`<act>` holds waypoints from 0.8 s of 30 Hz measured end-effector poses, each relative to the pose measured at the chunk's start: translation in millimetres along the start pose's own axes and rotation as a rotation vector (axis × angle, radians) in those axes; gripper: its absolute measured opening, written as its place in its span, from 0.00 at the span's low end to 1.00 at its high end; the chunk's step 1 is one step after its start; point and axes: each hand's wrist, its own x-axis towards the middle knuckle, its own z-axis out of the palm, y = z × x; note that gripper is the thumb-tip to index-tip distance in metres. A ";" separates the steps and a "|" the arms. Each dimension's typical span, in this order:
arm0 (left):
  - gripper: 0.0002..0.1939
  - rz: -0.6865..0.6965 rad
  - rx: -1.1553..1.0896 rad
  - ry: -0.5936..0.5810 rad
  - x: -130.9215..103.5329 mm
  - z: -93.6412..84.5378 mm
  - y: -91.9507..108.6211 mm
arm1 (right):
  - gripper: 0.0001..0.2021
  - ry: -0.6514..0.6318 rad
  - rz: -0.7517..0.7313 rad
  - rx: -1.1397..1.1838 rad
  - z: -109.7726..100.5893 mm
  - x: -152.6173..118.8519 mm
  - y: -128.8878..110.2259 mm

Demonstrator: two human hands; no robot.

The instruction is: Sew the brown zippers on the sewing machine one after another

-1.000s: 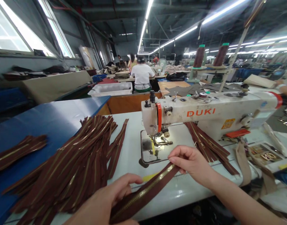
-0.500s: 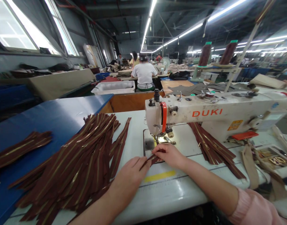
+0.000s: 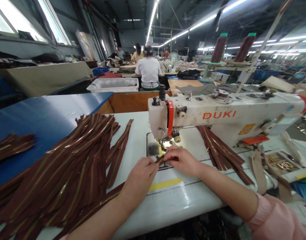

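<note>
Just in front of the needle area of a white sewing machine (image 3: 192,110), my left hand (image 3: 142,175) and my right hand (image 3: 181,160) pinch the end of a brown zipper (image 3: 160,160) with metal teeth. The fingers of both hands are closed on it, close together. The zipper's tape seems to run back under my left forearm. A large heap of brown zippers (image 3: 75,166) lies to the left of my left hand. Behind the needle, under the machine's arm, rests a smaller bunch of zippers (image 3: 221,151) with metal pulls.
A yellow strip (image 3: 165,184) and ruler marks run along the table's front. To the right are a tray of metal parts (image 3: 282,163) and beige straps (image 3: 259,171). Thread cones (image 3: 219,49) stand behind the machine. Ahead, a person in a white shirt (image 3: 149,71) sits facing away.
The view has shifted slightly, so the machine and heap appear further left. My right fingers have curled more around the zipper end, and both hands stay close to the needle area.
</note>
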 end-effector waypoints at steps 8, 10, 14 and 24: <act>0.13 -0.040 -0.130 0.019 0.2 0.0 -2.1 | 0.07 0.037 -0.009 -0.164 0.5 2.1 3.0; 0.14 -0.045 -0.145 0.009 0.1 -0.3 -2.0 | 0.07 0.008 -0.008 -0.213 -1.1 3.0 2.1; 0.14 -0.063 -0.179 0.004 -0.1 -0.6 -3.2 | 0.07 -0.002 0.020 -0.280 0.0 4.5 0.1; 0.15 -0.010 -0.157 -0.020 -1.5 -1.8 -4.8 | 0.07 0.039 0.101 -0.405 7.5 6.7 -6.8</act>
